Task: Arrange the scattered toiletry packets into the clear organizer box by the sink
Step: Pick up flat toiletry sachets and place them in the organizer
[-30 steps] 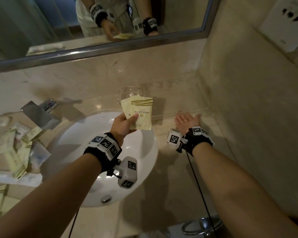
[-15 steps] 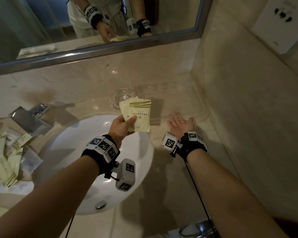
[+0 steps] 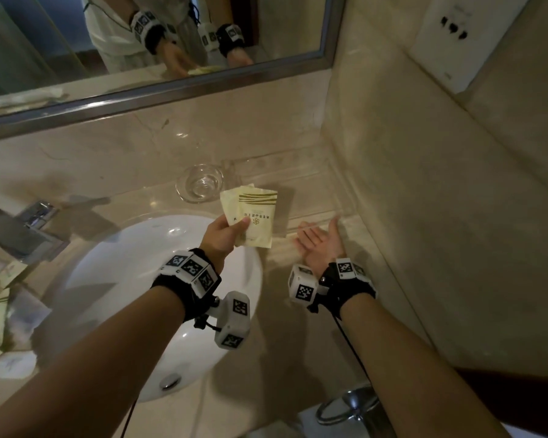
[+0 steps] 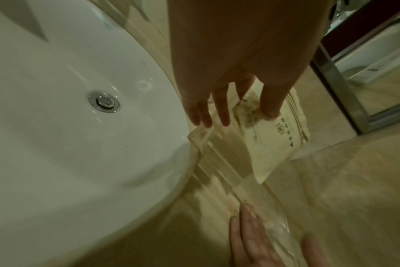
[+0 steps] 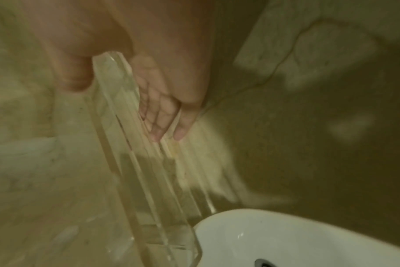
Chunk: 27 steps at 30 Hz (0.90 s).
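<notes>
Left hand (image 3: 223, 232) pinches packets (image 3: 253, 216); right hand (image 3: 318, 245) flat, fingers straight, on organizer box (image 4: 219, 162), outline faint.

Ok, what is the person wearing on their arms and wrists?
Both forearms are bare, with no sleeves. Each wrist has a black strap ringed with white blocks printed with black square markers. A white marker-covered camera pod hangs off the left wrist and off the right wrist, each trailing a thin black cable.

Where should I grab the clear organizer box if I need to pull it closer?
Probably the near long wall of the clear organizer box, from above: thumb outside, fingers inside, as the right hand sits now. The wall is thin, straight and open-topped.
</notes>
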Each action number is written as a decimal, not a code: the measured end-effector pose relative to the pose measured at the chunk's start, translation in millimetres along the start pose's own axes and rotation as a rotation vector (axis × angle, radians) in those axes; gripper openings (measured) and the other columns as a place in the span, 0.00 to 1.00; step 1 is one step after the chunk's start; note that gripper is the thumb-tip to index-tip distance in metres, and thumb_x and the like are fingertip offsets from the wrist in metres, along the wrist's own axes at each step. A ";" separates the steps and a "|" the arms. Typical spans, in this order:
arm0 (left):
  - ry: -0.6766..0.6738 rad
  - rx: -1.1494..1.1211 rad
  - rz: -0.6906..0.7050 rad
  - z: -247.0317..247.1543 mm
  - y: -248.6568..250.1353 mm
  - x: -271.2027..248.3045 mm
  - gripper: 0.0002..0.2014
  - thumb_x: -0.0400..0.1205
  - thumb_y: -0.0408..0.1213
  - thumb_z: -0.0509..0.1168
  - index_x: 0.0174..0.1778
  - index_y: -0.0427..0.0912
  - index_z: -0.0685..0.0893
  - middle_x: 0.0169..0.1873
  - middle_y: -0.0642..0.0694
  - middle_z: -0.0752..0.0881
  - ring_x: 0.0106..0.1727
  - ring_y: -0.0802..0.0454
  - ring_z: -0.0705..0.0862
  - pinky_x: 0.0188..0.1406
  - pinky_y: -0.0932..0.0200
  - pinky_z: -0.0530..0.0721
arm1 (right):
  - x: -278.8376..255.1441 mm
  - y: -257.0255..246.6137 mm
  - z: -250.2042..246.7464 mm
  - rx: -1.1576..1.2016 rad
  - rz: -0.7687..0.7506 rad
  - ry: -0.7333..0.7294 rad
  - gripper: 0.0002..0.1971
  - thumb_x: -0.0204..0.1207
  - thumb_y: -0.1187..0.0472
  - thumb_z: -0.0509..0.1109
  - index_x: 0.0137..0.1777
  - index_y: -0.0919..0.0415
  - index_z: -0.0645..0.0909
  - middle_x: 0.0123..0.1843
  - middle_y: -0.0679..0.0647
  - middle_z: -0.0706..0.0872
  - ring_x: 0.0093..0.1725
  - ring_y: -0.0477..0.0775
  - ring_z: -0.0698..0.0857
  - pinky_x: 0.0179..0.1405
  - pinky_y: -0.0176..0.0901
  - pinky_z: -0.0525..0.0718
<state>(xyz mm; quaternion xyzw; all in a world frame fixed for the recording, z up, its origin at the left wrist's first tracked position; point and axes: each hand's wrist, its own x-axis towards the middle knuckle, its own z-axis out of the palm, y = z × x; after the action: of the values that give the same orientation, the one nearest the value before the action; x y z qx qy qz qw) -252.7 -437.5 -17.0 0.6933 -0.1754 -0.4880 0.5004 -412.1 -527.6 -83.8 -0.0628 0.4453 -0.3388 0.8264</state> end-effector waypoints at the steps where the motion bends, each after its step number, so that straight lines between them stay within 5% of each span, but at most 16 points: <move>1: 0.009 -0.003 0.010 0.9 -0.1 -0.3 0.16 0.82 0.32 0.61 0.66 0.35 0.78 0.54 0.41 0.83 0.51 0.45 0.83 0.43 0.61 0.80 | -1.7 -0.6 -1.2 -0.042 -0.003 0.012 0.31 0.80 0.39 0.56 0.68 0.67 0.73 0.76 0.60 0.73 0.76 0.57 0.71 0.77 0.53 0.68; 3: 0.034 -0.012 0.029 1.4 -0.9 -1.3 0.16 0.82 0.31 0.62 0.66 0.33 0.78 0.54 0.40 0.83 0.50 0.45 0.83 0.47 0.58 0.81 | -3.2 -2.7 -2.2 -0.105 0.010 0.023 0.22 0.83 0.47 0.58 0.62 0.65 0.76 0.76 0.60 0.73 0.76 0.57 0.72 0.74 0.52 0.70; 7: 0.063 -0.018 0.065 -2.0 -3.2 -9.3 0.15 0.83 0.31 0.61 0.65 0.33 0.79 0.53 0.42 0.83 0.41 0.56 0.83 0.37 0.66 0.81 | -0.3 -9.8 2.3 -0.282 -0.004 0.049 0.20 0.84 0.60 0.58 0.73 0.67 0.69 0.68 0.60 0.78 0.70 0.59 0.76 0.68 0.53 0.74; 9: 0.078 -0.020 0.073 -8.0 -6.2 -14.7 0.15 0.83 0.32 0.61 0.65 0.33 0.79 0.52 0.42 0.83 0.41 0.56 0.83 0.36 0.66 0.80 | -0.5 -11.4 5.3 -0.390 -0.010 0.079 0.13 0.84 0.61 0.60 0.62 0.68 0.76 0.58 0.59 0.80 0.62 0.57 0.79 0.64 0.51 0.78; 12: 0.101 -0.011 0.081 -18.1 -6.4 -22.0 0.14 0.83 0.32 0.61 0.64 0.33 0.79 0.52 0.42 0.83 0.41 0.56 0.83 0.35 0.66 0.81 | -1.8 -10.3 6.9 -0.401 -0.014 0.151 0.08 0.82 0.65 0.60 0.42 0.67 0.76 0.57 0.63 0.79 0.57 0.59 0.80 0.58 0.49 0.81; 17: 0.120 -0.013 0.097 -33.5 -4.3 -30.9 0.12 0.82 0.34 0.62 0.61 0.38 0.80 0.48 0.44 0.85 0.46 0.49 0.84 0.44 0.60 0.82 | -15.5 -2.5 -1.6 -0.393 -0.049 0.243 0.16 0.80 0.73 0.59 0.66 0.78 0.71 0.64 0.71 0.78 0.63 0.67 0.81 0.66 0.52 0.81; 21: 0.116 -0.022 0.088 -36.8 -7.7 -36.5 0.10 0.83 0.36 0.62 0.58 0.40 0.80 0.45 0.48 0.85 0.44 0.52 0.83 0.42 0.61 0.81 | -27.9 2.2 -19.9 -0.480 -0.016 0.295 0.09 0.80 0.73 0.59 0.57 0.77 0.75 0.44 0.67 0.81 0.45 0.62 0.85 0.70 0.55 0.78; 23: 0.092 -0.022 0.086 -34.8 -7.9 -40.4 0.08 0.83 0.36 0.62 0.56 0.42 0.79 0.44 0.48 0.85 0.43 0.53 0.83 0.42 0.61 0.82 | -35.6 1.0 -25.8 -0.486 -0.007 0.316 0.06 0.80 0.73 0.59 0.42 0.72 0.75 0.47 0.69 0.82 0.55 0.67 0.85 0.71 0.57 0.77; 27: 0.079 -0.020 0.094 -32.4 -10.2 -46.5 0.08 0.83 0.37 0.62 0.56 0.42 0.80 0.42 0.50 0.85 0.43 0.53 0.84 0.41 0.60 0.82 | -46.9 2.9 -33.0 -0.449 0.014 0.316 0.09 0.80 0.74 0.58 0.39 0.70 0.73 0.65 0.76 0.77 0.67 0.70 0.79 0.65 0.56 0.81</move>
<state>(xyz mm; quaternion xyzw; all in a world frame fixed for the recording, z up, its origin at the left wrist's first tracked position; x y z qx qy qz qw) -249.1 -382.1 -1.8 0.6979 -0.1832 -0.4380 0.5361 -453.9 -490.1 -72.2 -0.1878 0.6329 -0.2314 0.7145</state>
